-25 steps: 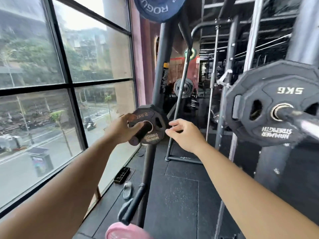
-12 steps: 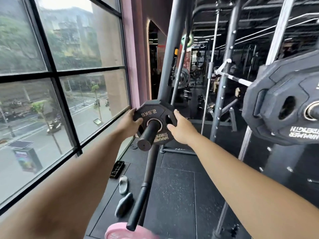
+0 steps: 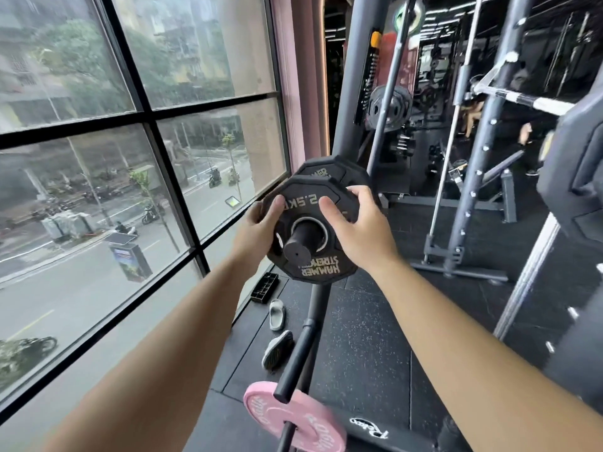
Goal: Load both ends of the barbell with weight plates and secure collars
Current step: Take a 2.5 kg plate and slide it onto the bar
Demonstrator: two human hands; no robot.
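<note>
A black 2.5 kg Hammer Strength plate point(image 3: 321, 270) sits on a short black storage peg point(image 3: 297, 251) whose end pokes through its centre hole. My left hand point(image 3: 257, 230) grips the plate's left rim and my right hand point(image 3: 357, 226) grips its upper right rim. A second black plate point(image 3: 321, 169) shows on the same peg just behind it. At the right edge, part of a large black plate point(image 3: 580, 171) appears, close to the camera. No collar is in view.
A dark bar point(image 3: 295, 360) slants down from the peg to a pink plate point(image 3: 297, 422) at the bottom. Two slippers point(image 3: 277, 331) and a small black tray point(image 3: 265, 288) lie on the rubber floor by the window point(image 3: 130, 158). Rack uprights point(image 3: 483, 135) stand to the right.
The view has moved closer and turned left. Both hands have tightened on the 2.5 kg plate, which has slid toward the peg's end, uncovering a second plate behind it.
</note>
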